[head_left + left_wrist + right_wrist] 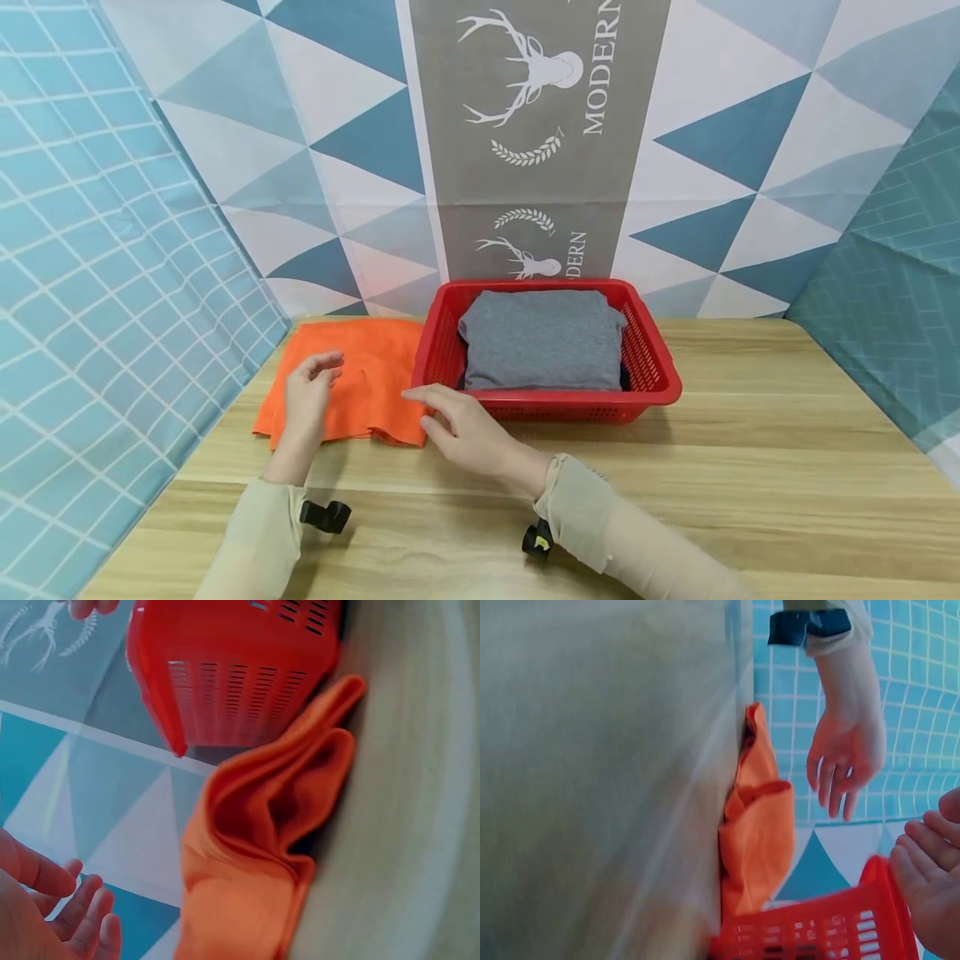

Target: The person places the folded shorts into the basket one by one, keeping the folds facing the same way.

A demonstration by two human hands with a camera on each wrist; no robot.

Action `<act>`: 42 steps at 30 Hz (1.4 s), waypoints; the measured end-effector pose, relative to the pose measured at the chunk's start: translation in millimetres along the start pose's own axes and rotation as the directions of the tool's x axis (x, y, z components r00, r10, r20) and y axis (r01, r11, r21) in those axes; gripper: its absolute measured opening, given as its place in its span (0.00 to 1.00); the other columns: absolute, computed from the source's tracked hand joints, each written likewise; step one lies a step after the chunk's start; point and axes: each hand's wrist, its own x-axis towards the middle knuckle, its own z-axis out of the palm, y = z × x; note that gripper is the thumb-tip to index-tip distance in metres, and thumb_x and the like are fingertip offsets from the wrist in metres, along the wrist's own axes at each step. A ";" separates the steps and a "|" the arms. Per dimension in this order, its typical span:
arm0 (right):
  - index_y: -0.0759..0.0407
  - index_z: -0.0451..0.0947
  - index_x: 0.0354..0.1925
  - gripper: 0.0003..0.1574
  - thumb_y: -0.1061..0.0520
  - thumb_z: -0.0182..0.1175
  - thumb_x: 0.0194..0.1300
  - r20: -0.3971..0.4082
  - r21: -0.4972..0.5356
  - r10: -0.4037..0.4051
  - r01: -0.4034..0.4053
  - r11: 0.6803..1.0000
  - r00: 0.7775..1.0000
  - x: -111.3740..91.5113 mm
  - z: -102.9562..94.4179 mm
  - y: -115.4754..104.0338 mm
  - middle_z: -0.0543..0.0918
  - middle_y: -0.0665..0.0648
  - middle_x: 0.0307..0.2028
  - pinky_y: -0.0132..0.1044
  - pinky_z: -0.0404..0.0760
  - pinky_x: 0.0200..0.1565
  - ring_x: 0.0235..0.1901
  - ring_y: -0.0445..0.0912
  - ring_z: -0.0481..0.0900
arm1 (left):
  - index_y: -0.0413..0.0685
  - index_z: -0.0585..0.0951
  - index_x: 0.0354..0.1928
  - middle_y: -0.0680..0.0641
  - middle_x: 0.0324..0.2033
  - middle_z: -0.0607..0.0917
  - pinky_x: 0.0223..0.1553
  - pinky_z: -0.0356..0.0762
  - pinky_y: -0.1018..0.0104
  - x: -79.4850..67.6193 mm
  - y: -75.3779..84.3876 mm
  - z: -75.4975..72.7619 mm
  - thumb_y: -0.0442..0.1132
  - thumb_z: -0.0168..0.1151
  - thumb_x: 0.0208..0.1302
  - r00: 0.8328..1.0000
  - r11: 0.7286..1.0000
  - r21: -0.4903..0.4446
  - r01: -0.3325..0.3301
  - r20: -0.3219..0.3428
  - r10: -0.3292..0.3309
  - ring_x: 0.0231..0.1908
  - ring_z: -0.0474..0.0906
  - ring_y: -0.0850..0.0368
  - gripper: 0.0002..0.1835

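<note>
An orange cloth (367, 367), folded with raised creases, lies on the table at the left. Above its left part hovers my left hand (306, 396), fingers loosely bent and holding nothing; the left wrist view shows a gap between that hand (67, 915) and the cloth (240, 907). My right hand (465, 425) is in the air near the basket's front left corner, fingers extended to the left and nothing in its grasp. The red plastic basket (570, 406) stands beside the cloth. Inside it a folded grey garment (543, 342) lies over something dark.
The wooden table (765, 467) extends right of the basket and toward the front. Behind the basket rises a patterned wall covering (525, 183) with deer heads and triangles. A blue tiled-pattern sheet (112, 250) borders the left side.
</note>
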 end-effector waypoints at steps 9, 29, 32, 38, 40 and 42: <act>0.57 0.67 0.61 0.27 0.64 0.41 0.65 0.140 -0.052 0.175 -0.169 0.984 0.975 -0.1 23.4 -4.6 0.70 0.55 0.61 0.36 0.61 0.62 0.62 0.43 0.63 | 0.45 0.70 0.61 0.41 0.62 0.65 0.16 0.60 0.72 5.3 -14.7 -10.0 0.26 0.39 0.57 1.000 0.981 0.192 -0.012 -0.023 0.017 0.13 0.56 0.64 0.28; 0.52 0.54 0.68 0.36 0.49 0.51 0.65 0.092 0.077 0.583 -0.589 0.804 0.808 23.4 76.1 13.4 0.57 0.56 0.68 0.44 0.57 0.64 0.67 0.48 0.54 | 0.39 0.57 0.67 0.34 0.67 0.49 0.60 0.54 0.44 31.0 -30.4 -37.1 0.38 0.44 0.65 0.995 0.922 0.378 0.086 -0.072 -0.063 0.64 0.44 0.34 0.29; 0.54 0.51 0.69 0.40 0.47 0.52 0.64 0.084 0.105 0.636 -0.642 0.759 0.767 26.5 81.7 15.0 0.54 0.56 0.69 0.44 0.57 0.65 0.67 0.49 0.52 | 0.39 0.53 0.68 0.34 0.67 0.46 0.61 0.52 0.44 31.6 -34.1 -40.1 0.39 0.44 0.65 0.994 0.910 0.401 0.107 -0.061 -0.090 0.65 0.41 0.33 0.31; 0.59 0.45 0.70 0.47 0.46 0.54 0.61 0.008 0.122 0.706 -0.701 0.703 0.709 33.6 88.7 15.6 0.45 0.61 0.70 0.56 0.44 0.65 0.68 0.60 0.39 | 0.36 0.48 0.69 0.29 0.66 0.46 0.61 0.49 0.42 40.3 -38.9 -43.3 0.43 0.45 0.64 0.992 0.872 0.472 0.127 -0.051 -0.117 0.63 0.41 0.30 0.35; 0.62 0.44 0.70 0.48 0.48 0.55 0.60 -0.024 0.150 0.715 -0.705 0.693 0.699 36.2 91.7 15.6 0.43 0.63 0.70 0.57 0.43 0.65 0.68 0.63 0.36 | 0.33 0.48 0.68 0.27 0.65 0.48 0.61 0.50 0.42 43.7 -41.0 -45.0 0.44 0.45 0.63 0.992 0.856 0.502 0.127 -0.054 -0.116 0.62 0.43 0.29 0.36; 0.64 0.45 0.69 0.48 0.49 0.56 0.59 -0.047 0.188 0.724 -0.705 0.683 0.688 38.7 95.2 15.2 0.42 0.64 0.69 0.57 0.44 0.65 0.67 0.63 0.36 | 0.30 0.48 0.67 0.25 0.63 0.49 0.61 0.49 0.43 46.3 -43.3 -47.3 0.45 0.44 0.62 0.991 0.842 0.522 0.135 -0.057 -0.123 0.61 0.44 0.29 0.37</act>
